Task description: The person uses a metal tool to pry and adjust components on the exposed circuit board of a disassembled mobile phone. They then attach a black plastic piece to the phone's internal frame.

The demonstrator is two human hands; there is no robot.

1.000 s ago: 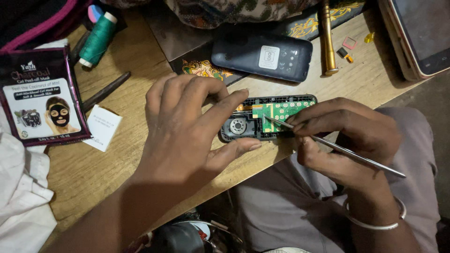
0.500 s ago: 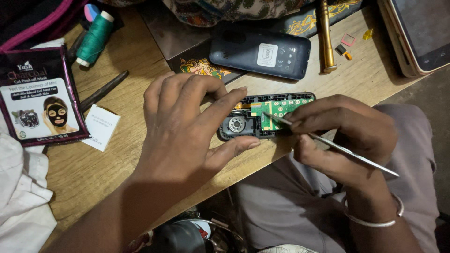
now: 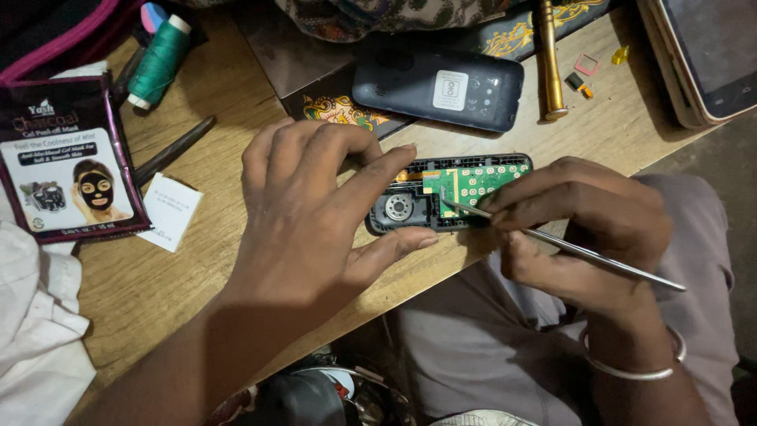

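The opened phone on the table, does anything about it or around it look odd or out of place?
The opened phone lies with its green circuit board bared, hanging slightly over the table edge. Tiny loose parts lie scattered near the brass tool, easy to lose.

Green thread spool [image 3: 158,61], dark sachet [image 3: 67,158], brass rod [image 3: 550,59]
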